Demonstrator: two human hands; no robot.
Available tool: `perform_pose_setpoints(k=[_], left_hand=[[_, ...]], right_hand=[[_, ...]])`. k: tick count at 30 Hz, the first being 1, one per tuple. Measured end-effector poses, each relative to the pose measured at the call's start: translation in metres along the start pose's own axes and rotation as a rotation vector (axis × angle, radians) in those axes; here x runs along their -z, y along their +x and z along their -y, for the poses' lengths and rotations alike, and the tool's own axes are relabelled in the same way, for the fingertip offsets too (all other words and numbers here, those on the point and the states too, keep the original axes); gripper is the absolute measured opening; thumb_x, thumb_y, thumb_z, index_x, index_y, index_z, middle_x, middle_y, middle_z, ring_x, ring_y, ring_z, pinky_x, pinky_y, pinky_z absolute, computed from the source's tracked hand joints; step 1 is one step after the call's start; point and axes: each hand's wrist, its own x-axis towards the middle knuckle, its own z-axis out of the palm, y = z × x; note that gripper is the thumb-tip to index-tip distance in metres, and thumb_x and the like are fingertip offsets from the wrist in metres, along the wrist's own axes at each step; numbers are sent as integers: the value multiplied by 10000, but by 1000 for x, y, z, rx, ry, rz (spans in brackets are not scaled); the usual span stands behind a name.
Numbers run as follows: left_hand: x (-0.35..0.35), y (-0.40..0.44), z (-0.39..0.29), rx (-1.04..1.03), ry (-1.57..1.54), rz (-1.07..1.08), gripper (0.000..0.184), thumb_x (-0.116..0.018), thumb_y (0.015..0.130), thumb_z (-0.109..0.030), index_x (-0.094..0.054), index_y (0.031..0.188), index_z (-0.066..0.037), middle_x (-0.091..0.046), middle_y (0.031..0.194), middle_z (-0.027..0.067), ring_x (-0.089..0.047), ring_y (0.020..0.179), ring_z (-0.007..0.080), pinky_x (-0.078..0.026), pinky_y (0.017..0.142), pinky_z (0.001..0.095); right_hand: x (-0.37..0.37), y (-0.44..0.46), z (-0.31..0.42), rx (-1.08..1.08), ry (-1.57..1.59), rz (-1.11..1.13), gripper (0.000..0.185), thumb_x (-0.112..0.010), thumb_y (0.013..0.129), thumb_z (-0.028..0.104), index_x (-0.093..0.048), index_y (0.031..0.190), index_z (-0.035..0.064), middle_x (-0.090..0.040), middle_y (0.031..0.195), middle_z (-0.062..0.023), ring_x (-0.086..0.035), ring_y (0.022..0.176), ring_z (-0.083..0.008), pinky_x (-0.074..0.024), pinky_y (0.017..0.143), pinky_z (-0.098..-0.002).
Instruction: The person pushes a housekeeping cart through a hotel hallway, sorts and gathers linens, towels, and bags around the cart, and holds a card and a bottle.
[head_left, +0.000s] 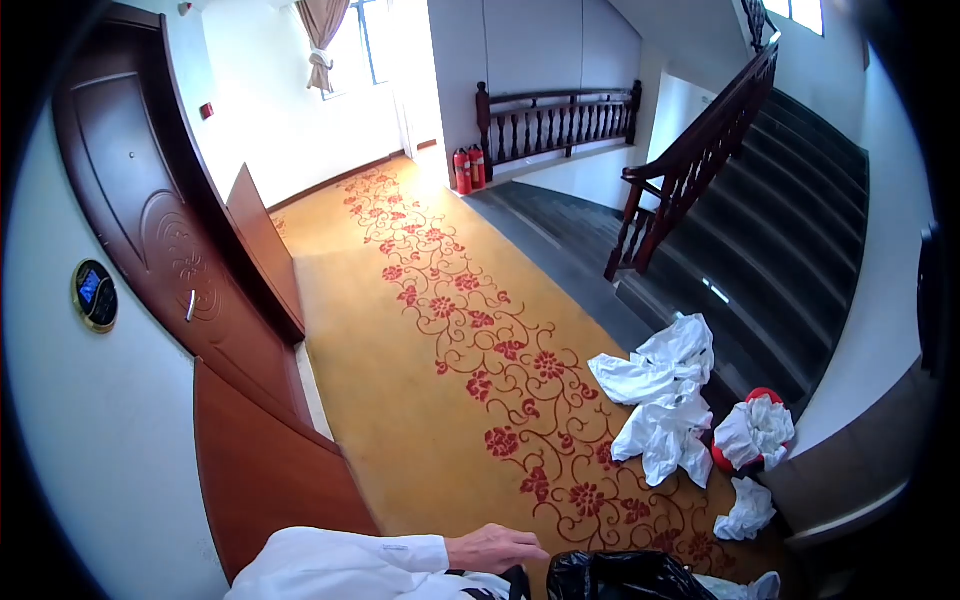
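Black plastic bag [625, 558] sits on the near side of the staircase [790, 220], well apart from it, at the bottom edge of view and partly cropped. Its mouth faces up; the visible rim runs longest sideways, left to right. Left hand [495, 548] is just beside the bag's left end, palm downward, fingers partly bent and pointing at the bag; whether it grips or touches anything can't be told. Right hand is out of view, so its state can't be told. Bag is glossy and creased, its rim uneven, inside dark. White material [745, 586] shows on the bag's right, cropped, fabric or sleeve unclear. Between bag and staircase, a small crumpled white piece [746, 510] lies on the patterned carpet [400, 440]. A larger white heap [660, 400], rumpled and spread out, lies by the staircase's foot. Just beside the lowest steps, a red container [722, 462] holds a crumpled white bundle [755, 432] bulging over its rim. Brown door [165, 200] stands across the carpet from the staircase; two red fire extinguishers [468, 170] stand at the staircase landing's far corner, by a dark balustrade [560, 125].
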Motion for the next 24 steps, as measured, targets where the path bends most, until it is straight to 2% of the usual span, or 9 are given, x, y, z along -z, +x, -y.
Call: perform_pose_setpoints(k=[2,5,10,16,19,24], left_hand=[[2,19,2,-15,-30,36,471,-534,748,-7,-525,1208,-110,-573,963,65,-604,801,253,-505,607,344],[3,56,2,-242,56,135,515,-534,734,-16,-507,1241,-95,-550,846,83,-584,739,259,-497,603,350],[22,137,-2,-339,28,299,524,-567,675,-26,-543,1198,-61,-543,709,73,-573,631,266,-490,592,358],[45,221,19,-147,80,278,534,-583,649,7,-555,1176,-78,-552,667,77,-582,611,251,-476,557,359],[33,257,61,-178,149,238,491,-580,694,39,-570,1168,-90,-604,710,94,-603,625,259,-481,546,372],[2,336,81,-186,118,414,524,-563,692,83,-578,1171,-128,-646,749,98,-634,666,255,-499,567,365]], right_hand=[[-10,-4,-28,-115,29,61,273,-530,826,195,-599,1036,36,-634,968,-164,-628,837,-281,-496,691,-360],[-4,-39,-94,-316,114,67,271,-530,826,193,-599,1036,36,-635,965,-162,-628,833,-279,-497,688,-358],[25,-117,-164,-645,216,-91,268,-531,827,190,-598,1035,36,-636,960,-159,-629,827,-275,-498,684,-357],[55,-135,-175,-866,366,-276,264,-531,828,186,-597,1034,36,-637,955,-156,-630,819,-271,-500,678,-355],[51,-132,-168,-917,443,-343,262,-532,828,185,-597,1034,36,-637,952,-154,-631,815,-269,-501,676,-354],[25,-113,-134,-973,561,-423,259,-532,829,182,-596,1033,35,-638,948,-151,-632,809,-265,-502,671,-352]])
